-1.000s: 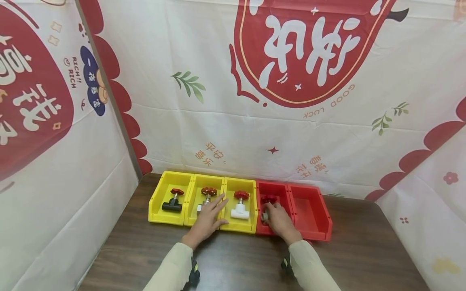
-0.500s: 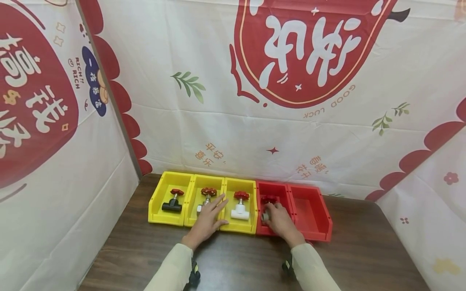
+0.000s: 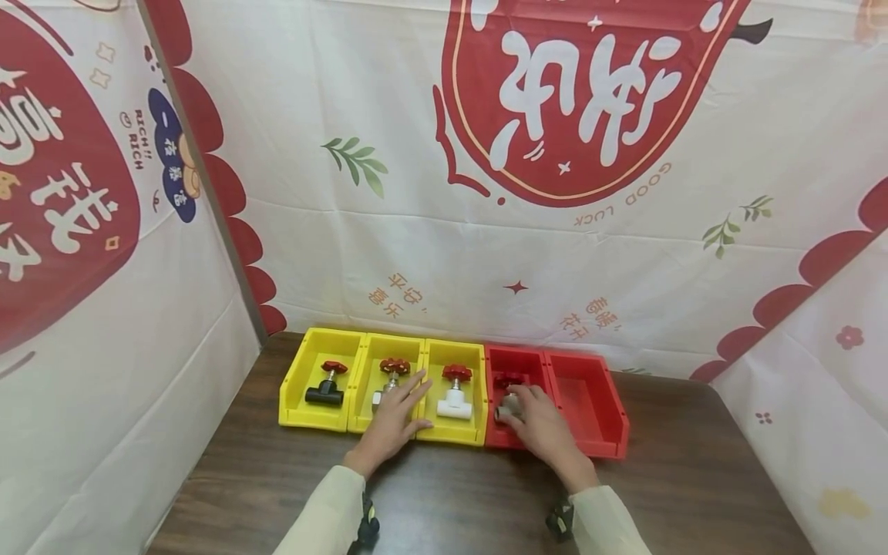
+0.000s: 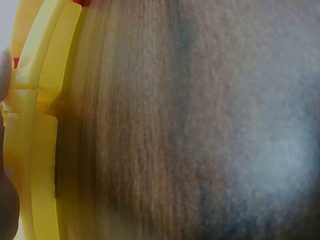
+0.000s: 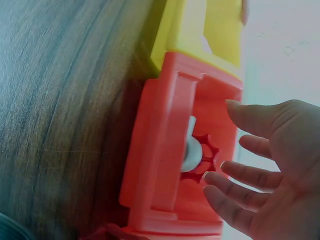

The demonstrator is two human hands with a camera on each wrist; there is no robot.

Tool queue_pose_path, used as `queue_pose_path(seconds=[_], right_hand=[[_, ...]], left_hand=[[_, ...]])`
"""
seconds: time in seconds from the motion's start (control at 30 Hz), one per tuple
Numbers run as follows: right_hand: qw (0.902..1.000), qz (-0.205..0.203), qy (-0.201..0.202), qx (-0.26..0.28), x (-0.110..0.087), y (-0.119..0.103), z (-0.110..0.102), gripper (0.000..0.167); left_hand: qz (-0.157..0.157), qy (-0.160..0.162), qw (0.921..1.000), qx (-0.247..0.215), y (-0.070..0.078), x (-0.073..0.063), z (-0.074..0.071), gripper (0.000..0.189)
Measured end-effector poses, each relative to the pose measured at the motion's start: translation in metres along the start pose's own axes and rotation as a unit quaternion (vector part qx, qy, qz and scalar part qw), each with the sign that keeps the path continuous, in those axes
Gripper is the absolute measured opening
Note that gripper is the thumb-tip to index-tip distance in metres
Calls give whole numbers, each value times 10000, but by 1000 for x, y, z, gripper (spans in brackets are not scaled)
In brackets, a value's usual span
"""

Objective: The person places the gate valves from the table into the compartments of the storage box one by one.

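In the head view, my right hand [image 3: 546,425] is over the left red bin [image 3: 515,357], its fingers spread around a grey valve with a red handwheel [image 3: 509,408]. The right wrist view has the thumb and fingers apart, the fingertips near the grey valve [image 5: 192,154] lying inside. My left hand [image 3: 388,422] lies with straight fingers across the divider of the middle and right yellow bins, partly covering a silver metal valve [image 3: 394,368]. To its right, a white valve [image 3: 454,402] lies in the right yellow bin [image 3: 479,432].
A black valve [image 3: 324,395] with a red handwheel lies in the leftmost yellow bin [image 3: 294,412]. At the row's right end stands another red bin [image 3: 586,408]. The bins stand on a dark wooden table [image 3: 458,493], with a printed white cloth [image 3: 312,262] hanging behind.
The right hand's fingers have loosened from the grey valve and spread, and its wrist has shifted slightly right and toward the body. The left hand stays in place.
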State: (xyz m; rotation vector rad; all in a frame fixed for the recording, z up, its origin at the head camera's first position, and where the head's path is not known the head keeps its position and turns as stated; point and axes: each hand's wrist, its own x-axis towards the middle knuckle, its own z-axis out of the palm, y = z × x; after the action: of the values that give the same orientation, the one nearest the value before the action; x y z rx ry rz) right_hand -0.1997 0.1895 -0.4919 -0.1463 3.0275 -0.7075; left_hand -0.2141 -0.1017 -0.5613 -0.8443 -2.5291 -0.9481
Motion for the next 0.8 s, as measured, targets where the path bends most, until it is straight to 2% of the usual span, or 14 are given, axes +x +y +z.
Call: queue_pose_path(seconds=[0.27,0.57,0.8], right_hand=[[9988,-169,466,27,-19,0,-14,63],[9986,-87,462,-257,-40,4,-37,63],[9991,12,395,-145,-59,11,-47,66]], left_hand=[[9,-12,10000,66,-1,-1,1,76],[30,30,10000,88,0,-1,1,76],[50,84,9999,114,2,-2,0,75]])
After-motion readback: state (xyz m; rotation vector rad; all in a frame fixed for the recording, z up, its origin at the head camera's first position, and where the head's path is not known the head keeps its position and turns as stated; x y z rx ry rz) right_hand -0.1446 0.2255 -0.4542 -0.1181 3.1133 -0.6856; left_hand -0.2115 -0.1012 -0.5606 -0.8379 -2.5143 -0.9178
